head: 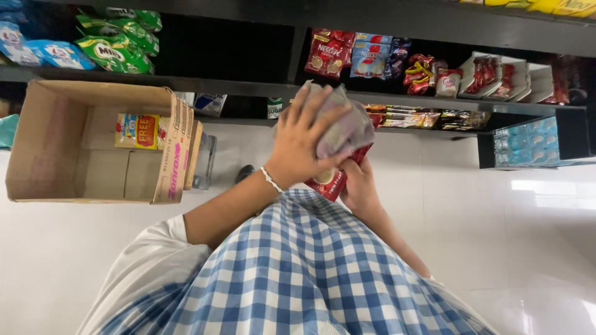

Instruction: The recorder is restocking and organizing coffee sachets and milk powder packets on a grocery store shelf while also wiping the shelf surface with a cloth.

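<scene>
Red packets [338, 158], clasped between both hands

Red pouch [329, 181] mostly hidden behind both hands; motion-blurred grey packet [347, 124] under fingers [310, 115].

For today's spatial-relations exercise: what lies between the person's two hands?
In the head view, a grey packet and a red packet lie between the left hand and the right hand, which touch them.

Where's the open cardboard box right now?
In the head view the cardboard box sits at the left, on the white floor just below the shelf of green packets, left of the person's left hand.
</scene>
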